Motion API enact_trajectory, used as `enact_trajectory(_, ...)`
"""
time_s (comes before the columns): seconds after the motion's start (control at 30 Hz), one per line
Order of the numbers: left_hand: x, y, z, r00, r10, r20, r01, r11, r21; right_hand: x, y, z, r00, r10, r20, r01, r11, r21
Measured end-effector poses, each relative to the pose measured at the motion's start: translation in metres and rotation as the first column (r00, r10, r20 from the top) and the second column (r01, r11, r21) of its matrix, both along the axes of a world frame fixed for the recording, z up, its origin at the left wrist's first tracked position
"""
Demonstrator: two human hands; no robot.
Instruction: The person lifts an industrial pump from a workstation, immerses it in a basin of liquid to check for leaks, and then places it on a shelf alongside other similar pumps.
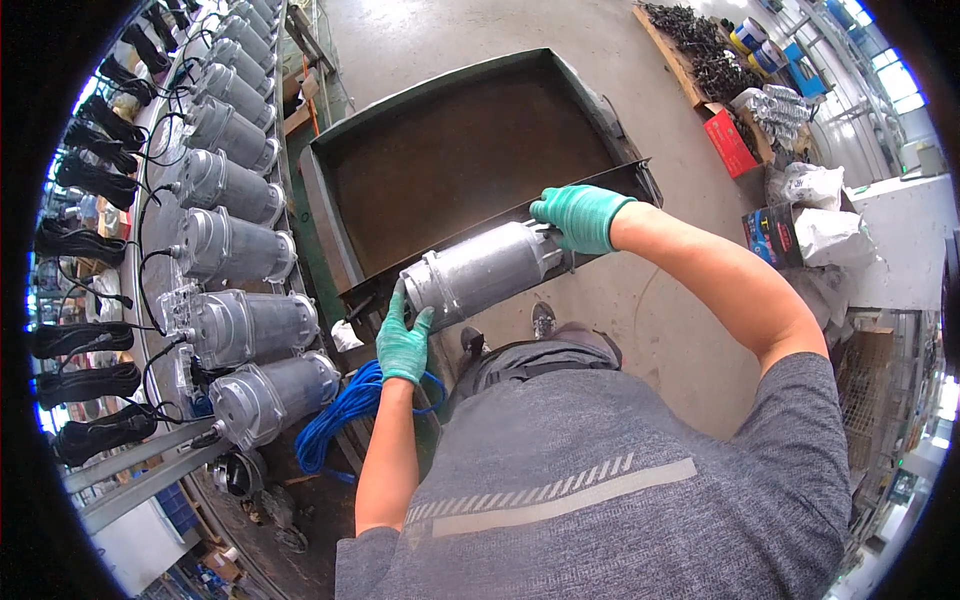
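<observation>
You've got the silver motor housing held level at the near rim of the dark metal tray, one end in each glove. Your left hand cups the wide capped end from below, fingers curled up around it. Your right hand is closed over the narrower far end, right at the tray's near right corner. The housing sits just above the tray's front lip; can't tell if it touches. Left of the tray: a row of matching housings on a rack, black cable bundles beyond them. Blue hose coil on the floor below the tray's near left corner.
</observation>
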State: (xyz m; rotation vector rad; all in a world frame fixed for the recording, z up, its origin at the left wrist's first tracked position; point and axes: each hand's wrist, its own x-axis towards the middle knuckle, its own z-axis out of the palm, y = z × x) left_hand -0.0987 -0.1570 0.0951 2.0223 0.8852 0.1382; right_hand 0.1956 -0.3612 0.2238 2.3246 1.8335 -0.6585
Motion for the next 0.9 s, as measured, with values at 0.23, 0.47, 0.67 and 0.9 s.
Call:
enact_trajectory(0.23, -0.001, 0.001, -0.005, 1.000, 0.007, 0.008, -0.007, 1.000, -0.008, 0.002, 0.003, -0.026, 0.997, -0.068, 0.031, 0.068, 0.998, 0.003)
enact_trajectory(0.47, 0.000, -0.002, -0.001, 0.999, 0.017, -0.027, -0.017, 1.000, 0.024, 0.009, -0.008, 0.000, 0.964, 0.190, 0.184, -0.220, 0.962, 0.162)
enact_trajectory(0.67, -0.019, -0.001, -0.015, 0.980, 0.042, 0.194, -0.062, 0.993, 0.098, 0.039, -0.072, -0.001, 0.786, -0.561, -0.262, 0.616, 0.669, 0.415)
enact_trajectory(0.9, -0.126, -0.001, 0.003, 0.653, 0.738, 0.171, -0.681, 0.670, -0.295, 0.094, -0.218, -0.109, 0.016, -0.553, -0.833, 0.952, -0.246, 0.181)
